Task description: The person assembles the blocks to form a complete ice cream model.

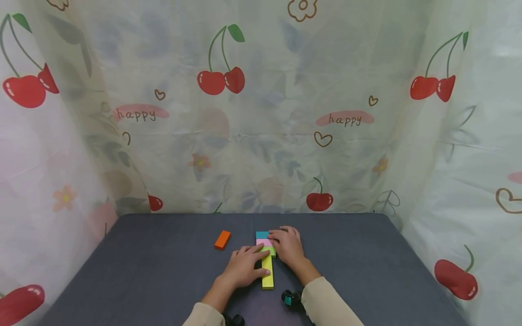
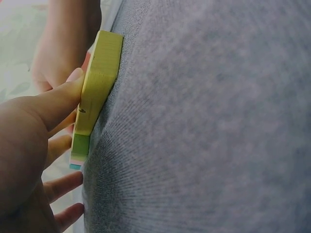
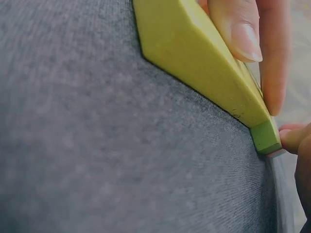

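Note:
On the dark table, a long yellow block points toward me. Beyond its far end lie a green block, a pink block and a blue block, laid crosswise one behind the other. My left hand rests over this line from the left; its thumb touches the top of the yellow block and its other fingers are spread. From the right, my right hand reaches to the pink and blue blocks, its fingertips touching their right side. My fingers partly cover the green block.
An orange block lies apart to the left of the line. Behind and beside the table hangs a patterned curtain. Black wrist gear sits by my right sleeve.

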A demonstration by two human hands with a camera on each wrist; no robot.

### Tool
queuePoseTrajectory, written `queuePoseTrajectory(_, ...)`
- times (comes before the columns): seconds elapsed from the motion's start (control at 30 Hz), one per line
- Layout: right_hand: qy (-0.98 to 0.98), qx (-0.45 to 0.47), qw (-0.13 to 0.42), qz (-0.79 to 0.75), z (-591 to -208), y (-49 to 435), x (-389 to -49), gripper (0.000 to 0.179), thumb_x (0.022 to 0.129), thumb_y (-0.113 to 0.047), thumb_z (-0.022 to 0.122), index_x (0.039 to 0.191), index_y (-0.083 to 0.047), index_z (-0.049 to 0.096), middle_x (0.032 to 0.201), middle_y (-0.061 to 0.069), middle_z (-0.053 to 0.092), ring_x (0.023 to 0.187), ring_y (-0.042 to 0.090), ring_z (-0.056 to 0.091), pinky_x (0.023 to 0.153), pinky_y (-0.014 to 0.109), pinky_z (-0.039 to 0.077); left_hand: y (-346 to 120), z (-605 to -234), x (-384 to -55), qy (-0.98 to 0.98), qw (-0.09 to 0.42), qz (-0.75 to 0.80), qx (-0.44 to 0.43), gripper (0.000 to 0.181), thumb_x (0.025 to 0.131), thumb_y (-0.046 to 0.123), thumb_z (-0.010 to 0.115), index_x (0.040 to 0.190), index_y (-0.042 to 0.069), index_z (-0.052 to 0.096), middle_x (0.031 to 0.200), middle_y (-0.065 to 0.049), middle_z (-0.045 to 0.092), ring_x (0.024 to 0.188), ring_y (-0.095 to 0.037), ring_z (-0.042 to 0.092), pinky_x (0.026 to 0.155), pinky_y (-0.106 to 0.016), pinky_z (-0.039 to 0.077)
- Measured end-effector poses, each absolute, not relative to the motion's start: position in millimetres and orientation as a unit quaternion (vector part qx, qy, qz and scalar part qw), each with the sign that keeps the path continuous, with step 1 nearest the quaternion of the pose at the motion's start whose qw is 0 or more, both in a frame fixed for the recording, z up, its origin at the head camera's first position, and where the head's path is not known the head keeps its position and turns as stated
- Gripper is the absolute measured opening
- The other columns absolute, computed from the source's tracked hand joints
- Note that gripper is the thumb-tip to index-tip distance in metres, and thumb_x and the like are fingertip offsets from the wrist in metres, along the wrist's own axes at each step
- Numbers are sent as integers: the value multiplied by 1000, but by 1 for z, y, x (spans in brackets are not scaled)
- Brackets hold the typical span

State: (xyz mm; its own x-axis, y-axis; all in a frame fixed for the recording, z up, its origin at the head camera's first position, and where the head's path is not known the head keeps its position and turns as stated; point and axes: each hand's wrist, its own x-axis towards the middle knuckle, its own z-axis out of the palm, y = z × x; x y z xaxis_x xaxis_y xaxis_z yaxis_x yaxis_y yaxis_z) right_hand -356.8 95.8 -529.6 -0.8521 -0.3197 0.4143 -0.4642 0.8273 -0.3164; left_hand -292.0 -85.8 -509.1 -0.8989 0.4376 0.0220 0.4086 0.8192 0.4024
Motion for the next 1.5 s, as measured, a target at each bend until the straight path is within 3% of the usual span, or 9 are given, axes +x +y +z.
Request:
queuePoseTrajectory(0.33, -927, 248, 180, 215, -533, 104, -349, 27, 93, -21, 67, 119, -13, 73, 126, 2, 65, 117, 31, 53, 98, 57, 35, -85, -508, -290, 954, 39, 200, 219, 61, 89, 52, 64, 143, 27, 52, 151, 1, 40, 130, -31, 41, 99, -57, 32)
queuePoseTrajectory(0.67, -930, 285, 30, 233, -523, 120, -349, 48, 93, -30, 65, 137, -12, 59, 144, 4, 50, 126, 31, 43, 102, 60, 28, -84, -507, -290, 955, 43, 197, 217, 60, 88, 52, 65, 143, 29, 52, 151, 1, 40, 130, -32, 41, 99, -58, 31)
queuePoseTrajectory(0.83, -926, 306, -2, 223, -516, 125, -347, 58, 89, -42, 66, 138, -13, 57, 145, 7, 48, 129, 34, 39, 102, 63, 26, -85, -509, -291, 955, 39, 197, 220, 61, 89, 51, 65, 143, 27, 52, 151, 1, 40, 130, -32, 41, 99, -58, 31)
queuePoseTrajectory(1.03, -931, 316, -4, 182, -519, 122, -344, 77, 83, -67, 61, 144, -21, 51, 151, 3, 41, 136, 33, 33, 105, 63, 23, -86, -511, -291, 954, 34, 197, 225, 61, 89, 52, 64, 143, 26, 52, 152, 1, 40, 130, -31, 40, 98, -59, 31)
queuePoseTrajectory(1.5, -933, 302, 10, 193, -522, 115, -336, 78, 82, -65, 63, 146, -23, 48, 152, 1, 40, 134, 33, 35, 106, 62, 22, -87, -509, -292, 954, 24, 189, 231, 60, 90, 53, 62, 143, 26, 53, 151, 0, 41, 129, -32, 42, 98, -59, 32)
